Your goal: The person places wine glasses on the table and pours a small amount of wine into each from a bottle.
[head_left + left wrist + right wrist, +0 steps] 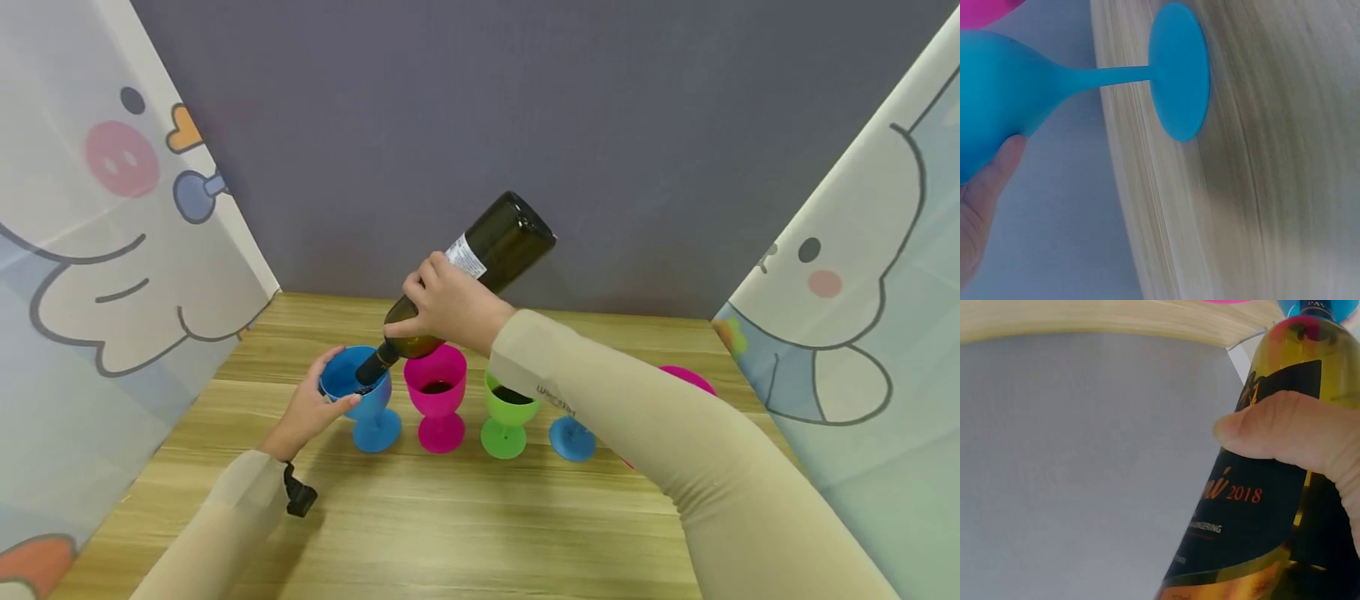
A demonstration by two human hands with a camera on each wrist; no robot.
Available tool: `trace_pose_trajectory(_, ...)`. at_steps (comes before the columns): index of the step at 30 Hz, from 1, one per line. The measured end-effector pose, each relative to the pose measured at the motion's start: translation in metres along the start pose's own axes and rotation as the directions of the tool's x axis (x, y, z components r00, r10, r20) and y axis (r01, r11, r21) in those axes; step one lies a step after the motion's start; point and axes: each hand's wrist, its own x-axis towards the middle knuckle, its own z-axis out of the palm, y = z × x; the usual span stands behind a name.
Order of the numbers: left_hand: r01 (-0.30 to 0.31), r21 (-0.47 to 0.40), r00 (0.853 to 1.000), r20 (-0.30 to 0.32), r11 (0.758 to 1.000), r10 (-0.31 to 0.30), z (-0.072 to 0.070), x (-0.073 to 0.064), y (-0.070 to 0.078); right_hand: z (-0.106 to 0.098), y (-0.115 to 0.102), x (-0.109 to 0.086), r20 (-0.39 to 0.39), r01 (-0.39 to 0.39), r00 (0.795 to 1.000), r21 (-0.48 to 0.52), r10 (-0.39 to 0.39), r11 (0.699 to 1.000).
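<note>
My right hand (459, 307) grips a dark green wine bottle (510, 242) around its body, its base raised to the upper right. The bottle's neck points down to the left, its mouth inside the bowl of the leftmost blue goblet (376, 412). Holding that goblet's bowl from the left side is my left hand (303, 414), fingers and thumb around it. In the left wrist view the same goblet (1016, 94) shows its stem and round foot on the wood. The right wrist view shows my thumb (1272, 428) across the bottle's black label (1241, 506). Some dark liquid shows in this goblet.
Right of the blue goblet stand a pink goblet (437, 398) and a green goblet (505, 437), both with dark liquid. Another blue goblet (573, 439) and a pink rim (688, 379) are partly hidden by my right sleeve (645, 417). A grey panel (420, 125) rises behind the wooden table (450, 517).
</note>
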Motion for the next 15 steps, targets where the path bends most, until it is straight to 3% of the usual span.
trace_pose_trajectory(3, 0.003, -0.009, 1.000, 0.001, 1.000, -0.003, 0.001, -0.003, -0.001, 0.007, 0.001, -0.001, 0.027, -0.052, 0.998, 0.112, 0.049, 0.992)
trace_pose_trajectory(7, 0.006, -0.007, 1.000, -0.004, 1.000, -0.006, 0.002, -0.007, -0.003, 0.019, 0.001, -0.004, 0.027, -0.119, 0.993, 0.275, 0.116, 0.954)
trace_pose_trajectory(15, 0.014, 0.024, 1.000, -0.023, 1.000, -0.013, 0.002, -0.010, -0.002, 0.032, -0.001, -0.011, -0.025, -0.142, 0.985, 0.450, 0.171, 0.882)
